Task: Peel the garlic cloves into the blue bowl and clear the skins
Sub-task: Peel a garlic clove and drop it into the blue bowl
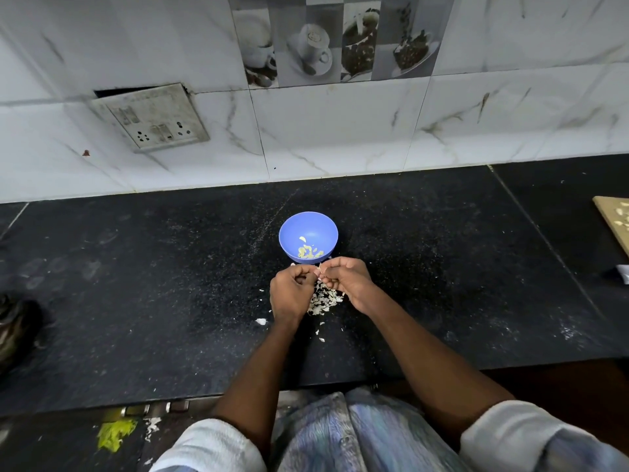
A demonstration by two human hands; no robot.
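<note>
Head view: left hand [289,291] and right hand [345,279], fingers curled, pinch a papery-skinned garlic clove [319,269] beside blue bowl [308,229].

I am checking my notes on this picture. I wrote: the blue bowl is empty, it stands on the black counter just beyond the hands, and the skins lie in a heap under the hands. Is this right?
Not quite. The blue bowl is not empty: the head view shows several peeled cloves in its bottom. The rest holds: it stands on the black counter just beyond the hands, and the skins lie heaped under them.
</note>
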